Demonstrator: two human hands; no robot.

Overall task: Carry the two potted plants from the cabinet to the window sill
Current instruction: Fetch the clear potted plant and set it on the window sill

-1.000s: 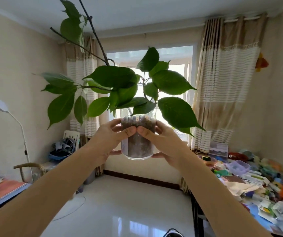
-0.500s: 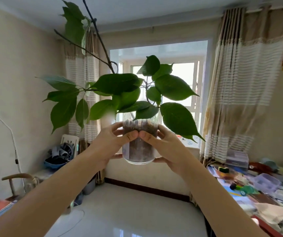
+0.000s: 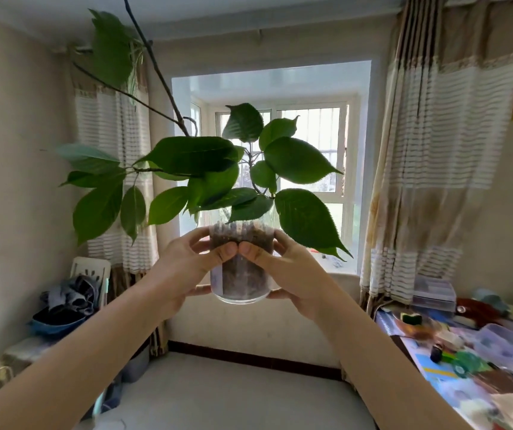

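I am gripping the potted plant point(image 3: 240, 282) in left hand point(image 3: 184, 270) and right hand point(image 3: 294, 276); its tall branch point(image 3: 156, 67) is possibly making it top-heavy.

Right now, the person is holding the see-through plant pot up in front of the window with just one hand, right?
Not quite: it takes two hands. In the head view, the left hand and the right hand both grip the clear pot, one on each side. The rest is right: the pot is see-through and is held up in front of the window.
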